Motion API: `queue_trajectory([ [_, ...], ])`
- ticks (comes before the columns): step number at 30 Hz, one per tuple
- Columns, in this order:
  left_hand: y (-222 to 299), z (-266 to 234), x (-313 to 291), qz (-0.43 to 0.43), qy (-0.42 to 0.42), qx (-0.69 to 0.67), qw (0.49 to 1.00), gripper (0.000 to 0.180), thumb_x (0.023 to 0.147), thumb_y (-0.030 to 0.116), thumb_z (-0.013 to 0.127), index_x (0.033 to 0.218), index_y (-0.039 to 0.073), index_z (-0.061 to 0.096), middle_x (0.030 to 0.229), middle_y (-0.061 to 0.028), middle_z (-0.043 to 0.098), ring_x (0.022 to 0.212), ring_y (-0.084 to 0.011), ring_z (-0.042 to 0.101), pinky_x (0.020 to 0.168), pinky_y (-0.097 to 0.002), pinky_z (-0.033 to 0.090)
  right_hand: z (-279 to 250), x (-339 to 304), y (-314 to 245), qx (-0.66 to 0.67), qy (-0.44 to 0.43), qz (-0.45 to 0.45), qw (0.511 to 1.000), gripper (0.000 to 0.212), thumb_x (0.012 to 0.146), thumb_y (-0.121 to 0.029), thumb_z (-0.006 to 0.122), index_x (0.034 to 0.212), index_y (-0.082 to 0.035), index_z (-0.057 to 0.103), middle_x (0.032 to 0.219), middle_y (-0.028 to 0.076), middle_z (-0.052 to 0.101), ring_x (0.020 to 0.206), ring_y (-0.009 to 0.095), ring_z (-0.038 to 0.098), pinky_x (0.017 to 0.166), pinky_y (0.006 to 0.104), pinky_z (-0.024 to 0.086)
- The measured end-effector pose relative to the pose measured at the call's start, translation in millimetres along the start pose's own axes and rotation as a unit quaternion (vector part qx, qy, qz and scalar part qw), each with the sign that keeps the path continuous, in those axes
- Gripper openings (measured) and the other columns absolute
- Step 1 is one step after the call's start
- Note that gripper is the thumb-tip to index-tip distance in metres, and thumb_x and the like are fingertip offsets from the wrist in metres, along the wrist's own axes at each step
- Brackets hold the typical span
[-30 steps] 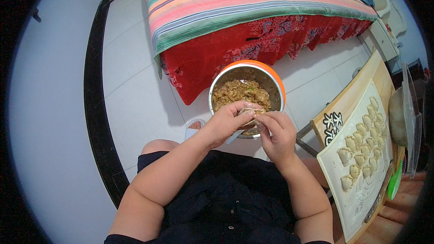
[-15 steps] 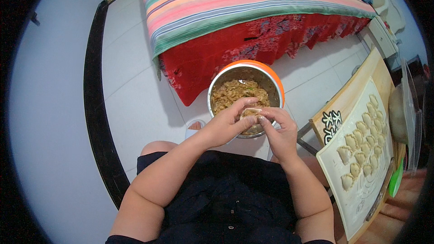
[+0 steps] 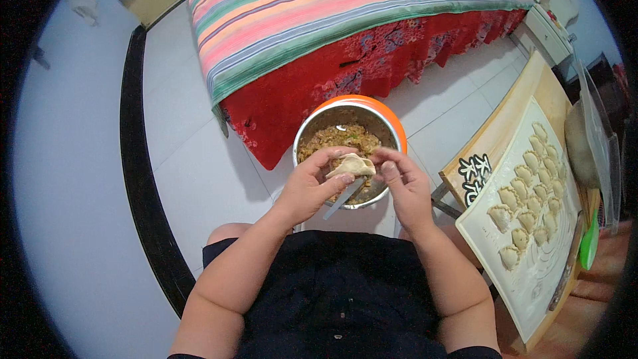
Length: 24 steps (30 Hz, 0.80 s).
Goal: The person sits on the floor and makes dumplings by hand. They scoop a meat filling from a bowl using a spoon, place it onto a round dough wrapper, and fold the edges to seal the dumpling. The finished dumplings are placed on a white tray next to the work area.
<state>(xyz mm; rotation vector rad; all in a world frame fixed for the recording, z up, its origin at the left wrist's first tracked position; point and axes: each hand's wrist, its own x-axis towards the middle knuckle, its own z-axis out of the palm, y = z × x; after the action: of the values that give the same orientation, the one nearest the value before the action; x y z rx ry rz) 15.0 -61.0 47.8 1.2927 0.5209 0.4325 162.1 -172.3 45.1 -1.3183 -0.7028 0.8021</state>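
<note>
– What does the left hand (image 3: 310, 183) hold?
– A folded dumpling (image 3: 353, 165), clamped between thumb and fingers at that hand's two o'clock, above a steel bowl (image 3: 327, 116) of filling (image 3: 340, 135)
– And the right hand (image 3: 409, 189)?
– Its thumb and fingers stand apart, dumpling near their tips at ten o'clock; finished dumplings (image 3: 533, 204) dot a white mat (image 3: 490, 244) at three o'clock
</note>
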Motion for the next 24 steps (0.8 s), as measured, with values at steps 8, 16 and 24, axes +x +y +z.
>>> queue_trajectory([
  [8,1,-1,-3,0.008,-0.004,0.037,0.999,0.039,0.085,0.007,0.061,0.122,0.004,0.049,0.113,-0.0063,0.057,0.105,-0.0134,0.054,0.09,-0.0284,0.045,-6,0,-3,-0.137,-0.036,-0.08,0.987,0.015,0.078,-0.006,0.067,0.091,0.003,0.066,0.086,0.011,0.065,0.078,0.018,0.062,0.072,0.0285,0.049],
  [16,-1,4,-6,0.014,-0.013,0.072,0.997,0.037,0.085,0.006,0.062,0.12,0.003,0.051,0.113,-0.0072,0.058,0.103,-0.0135,0.055,0.089,-0.0281,0.046,-7,-4,-11,-0.261,-0.026,-0.192,0.946,0.013,0.075,-0.002,0.066,0.089,0.0,0.066,0.08,0.013,0.064,0.075,0.027,0.062,0.067,0.0313,0.049],
  [24,3,1,-5,0.004,-0.015,0.055,0.998,0.037,0.084,0.004,0.063,0.119,0.003,0.052,0.114,-0.0072,0.057,0.103,-0.0134,0.055,0.089,-0.0284,0.046,-8,0,-13,-0.292,-0.008,-0.236,0.927,0.02,0.073,-0.005,0.069,0.093,-0.002,0.067,0.083,0.012,0.065,0.076,0.027,0.061,0.069,0.0341,0.049],
])
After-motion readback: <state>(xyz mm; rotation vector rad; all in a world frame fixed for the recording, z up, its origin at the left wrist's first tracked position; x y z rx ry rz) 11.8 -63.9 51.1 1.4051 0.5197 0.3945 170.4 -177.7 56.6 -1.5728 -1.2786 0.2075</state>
